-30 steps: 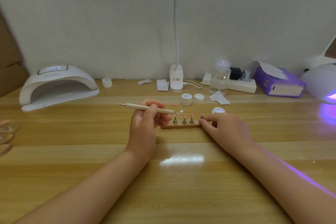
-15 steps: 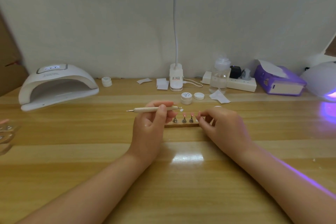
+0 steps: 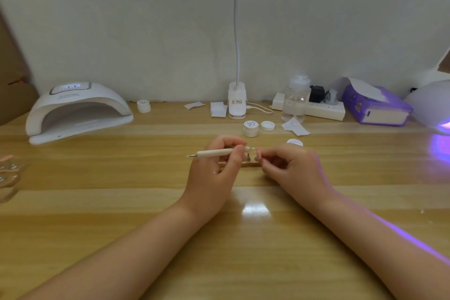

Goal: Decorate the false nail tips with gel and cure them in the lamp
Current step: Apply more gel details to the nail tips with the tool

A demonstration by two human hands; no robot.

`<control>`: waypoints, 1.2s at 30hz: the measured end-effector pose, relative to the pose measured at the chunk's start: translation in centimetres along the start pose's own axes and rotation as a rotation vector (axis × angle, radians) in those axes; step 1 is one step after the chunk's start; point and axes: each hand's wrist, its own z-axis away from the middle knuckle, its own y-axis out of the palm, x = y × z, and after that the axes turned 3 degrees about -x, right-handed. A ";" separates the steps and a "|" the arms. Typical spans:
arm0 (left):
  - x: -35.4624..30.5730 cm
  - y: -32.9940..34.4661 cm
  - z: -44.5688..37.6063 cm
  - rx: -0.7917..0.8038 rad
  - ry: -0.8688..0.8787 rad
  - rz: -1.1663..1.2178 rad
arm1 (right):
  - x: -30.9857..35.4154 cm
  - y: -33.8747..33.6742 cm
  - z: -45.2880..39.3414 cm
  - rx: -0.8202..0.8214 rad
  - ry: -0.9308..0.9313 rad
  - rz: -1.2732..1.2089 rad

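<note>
My left hand [image 3: 214,170] grips a cream dotting pen [image 3: 216,153] that lies level, its fine tip pointing right. Below the tip a small wooden holder [image 3: 243,164] carries metal stands [image 3: 248,158]; two show between my hands, and the false nail tips on them are hard to make out. My right hand [image 3: 292,168] has its fingers curled, thumb and forefinger pinched together just right of the pen tip, seemingly on a nail tip at the holder's right end. The white curing lamp [image 3: 78,109] stands at the back left, its opening facing me.
An open gel jar [image 3: 250,128] and its lid [image 3: 267,125] sit just behind my hands, with another lid [image 3: 294,142]. Further back are a desk lamp base [image 3: 237,105], a clear bottle [image 3: 295,100], a power strip [image 3: 323,111] and a purple tissue box [image 3: 377,107]. A second lamp [image 3: 431,105] glows purple at the right.
My left hand brought the pen from a slant to level and shifted right over the holder. My right hand lifted off the holder's end, and its fingers closed to a pinch by the pen tip.
</note>
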 end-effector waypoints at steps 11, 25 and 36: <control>0.0 0.1 0.1 0.027 0.041 -0.036 | 0.0 0.0 0.0 -0.030 -0.141 0.011; -0.3 0.0 0.2 0.033 0.066 -0.068 | -0.1 0.0 0.0 -0.018 -0.167 0.004; -0.3 0.1 0.2 0.044 0.062 -0.068 | 0.0 -0.1 0.0 -0.009 -0.148 0.002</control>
